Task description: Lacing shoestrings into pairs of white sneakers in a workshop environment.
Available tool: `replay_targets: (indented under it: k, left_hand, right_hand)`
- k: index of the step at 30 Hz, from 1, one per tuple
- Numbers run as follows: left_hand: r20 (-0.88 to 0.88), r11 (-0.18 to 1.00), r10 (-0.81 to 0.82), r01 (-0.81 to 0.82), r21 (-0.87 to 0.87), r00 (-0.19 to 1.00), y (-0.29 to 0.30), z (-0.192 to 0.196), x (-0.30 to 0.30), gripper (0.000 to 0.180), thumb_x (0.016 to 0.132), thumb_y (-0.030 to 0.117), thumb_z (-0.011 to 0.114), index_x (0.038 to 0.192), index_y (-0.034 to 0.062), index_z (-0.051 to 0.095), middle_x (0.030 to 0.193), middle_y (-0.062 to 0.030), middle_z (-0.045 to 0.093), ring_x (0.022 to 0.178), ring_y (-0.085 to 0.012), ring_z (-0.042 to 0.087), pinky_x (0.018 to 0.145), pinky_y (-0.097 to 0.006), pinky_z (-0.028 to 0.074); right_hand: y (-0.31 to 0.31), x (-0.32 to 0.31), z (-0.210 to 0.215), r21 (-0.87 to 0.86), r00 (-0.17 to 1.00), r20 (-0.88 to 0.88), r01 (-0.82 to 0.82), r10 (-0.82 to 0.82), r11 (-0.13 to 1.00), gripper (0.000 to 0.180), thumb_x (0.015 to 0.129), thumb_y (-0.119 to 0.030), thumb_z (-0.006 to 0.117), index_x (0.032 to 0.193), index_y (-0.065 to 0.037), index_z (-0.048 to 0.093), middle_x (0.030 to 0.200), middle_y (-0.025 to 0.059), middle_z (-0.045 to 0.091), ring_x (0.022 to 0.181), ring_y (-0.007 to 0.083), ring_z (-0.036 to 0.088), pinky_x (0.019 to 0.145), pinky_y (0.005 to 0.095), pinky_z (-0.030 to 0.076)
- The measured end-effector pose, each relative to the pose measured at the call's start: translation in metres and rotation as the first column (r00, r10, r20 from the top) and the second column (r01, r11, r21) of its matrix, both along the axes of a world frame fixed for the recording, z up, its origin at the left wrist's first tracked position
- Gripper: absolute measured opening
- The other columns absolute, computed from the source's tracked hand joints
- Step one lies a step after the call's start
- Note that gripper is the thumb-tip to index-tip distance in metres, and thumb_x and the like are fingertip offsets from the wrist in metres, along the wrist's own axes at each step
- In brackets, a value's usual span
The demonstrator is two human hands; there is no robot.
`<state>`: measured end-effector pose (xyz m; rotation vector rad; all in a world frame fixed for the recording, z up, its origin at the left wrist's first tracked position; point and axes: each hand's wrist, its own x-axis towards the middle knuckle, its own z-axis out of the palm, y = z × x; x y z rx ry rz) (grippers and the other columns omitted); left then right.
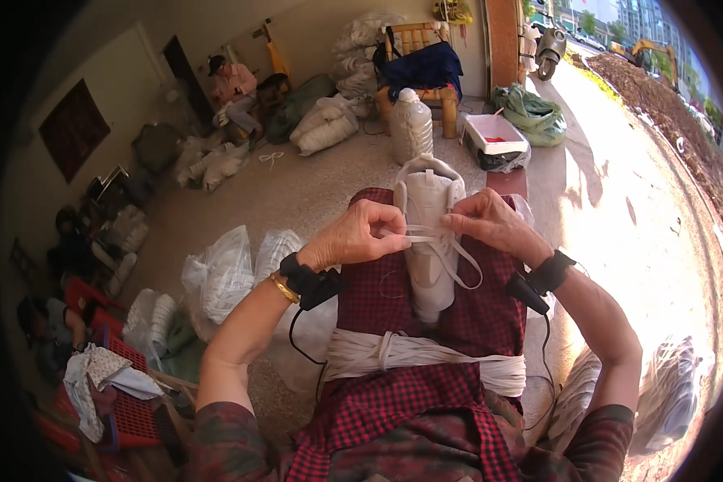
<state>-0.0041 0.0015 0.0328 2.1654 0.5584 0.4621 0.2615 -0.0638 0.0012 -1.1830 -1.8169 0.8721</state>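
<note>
A white lace-up shoe (428, 209) rests on my lap, its toe pointing toward me. A pale shoelace (470, 269) crosses its upper and loops out to the right side. My left hand (369, 231) pinches a stretch of the lace at the shoe's left edge, fingers closed. On the other side, my right hand (494, 223) is closed at the lace by the shoe's right edge, thumb and fingertips together. A thick bundle of white laces (426, 355) lies across my lap over the red and black checked cloth (377, 297).
Clear bags of white shoes (221, 273) stand on the floor at left, others (671, 386) at right. Ahead are a bagged white bottle (410, 124), a bamboo chair (446, 108) and a white tray (496, 132). A red basket chair (136, 394) stands left; a person (234, 92) sits far back.
</note>
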Motion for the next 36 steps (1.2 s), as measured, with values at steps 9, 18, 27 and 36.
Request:
replay_targets:
  k: [9,18,27,36]
  left_hand:
    - [0.104,0.983,0.126,-0.138,0.12,0.987,-0.008,-0.028,0.011,0.03,0.073,0.012,0.084,0.086,0.0056,0.058,0.077,0.0038,0.054,0.07,-0.0075,0.051,0.064,-0.025,0.045]
    - [0.22,0.951,0.159,-0.209,0.229,0.962,-0.015,-0.04,0.011,0.032,0.07,0.009,0.085,0.089,0.0051,0.059,0.086,-0.0014,0.058,0.08,-0.0128,0.057,0.071,-0.028,0.051]
    - [0.314,0.934,0.118,-0.213,0.288,0.942,-0.008,-0.05,0.002,0.016,0.075,0.002,0.068,0.09,0.0018,0.061,0.09,-0.006,0.064,0.08,-0.0181,0.063,0.072,-0.032,0.052]
    - [0.351,0.94,0.14,-0.236,0.248,0.926,-0.013,-0.054,0.003,0.013,0.077,0.002,0.068,0.089,0.001,0.063,0.087,-0.0055,0.065,0.081,-0.0172,0.064,0.071,-0.031,0.052]
  right_hand:
    - [-0.011,0.02,0.022,-0.114,0.774,-0.631,-0.171,0.061,0.979,0.034,0.1,-0.03,0.062,0.073,-0.013,0.053,0.059,-0.012,0.032,0.049,0.0012,0.025,0.044,0.0249,0.019]
    - [-0.002,0.076,0.027,0.124,0.905,-0.077,0.425,-0.418,0.897,0.025,0.099,-0.027,0.062,0.081,-0.011,0.059,0.07,-0.0038,0.05,0.054,0.0059,0.039,0.052,0.0224,0.029]
    - [-0.093,-0.035,0.007,0.4,0.653,0.731,-0.174,-0.199,0.9,0.023,0.079,-0.02,0.077,0.087,-0.001,0.066,0.097,0.0081,0.061,0.092,0.0261,0.055,0.083,0.0406,0.043]
    - [-0.088,-0.007,0.065,0.135,0.9,0.423,0.054,-0.106,0.989,0.033,0.092,-0.031,0.062,0.085,0.001,0.068,0.097,0.0094,0.059,0.087,0.0174,0.056,0.075,0.0295,0.044]
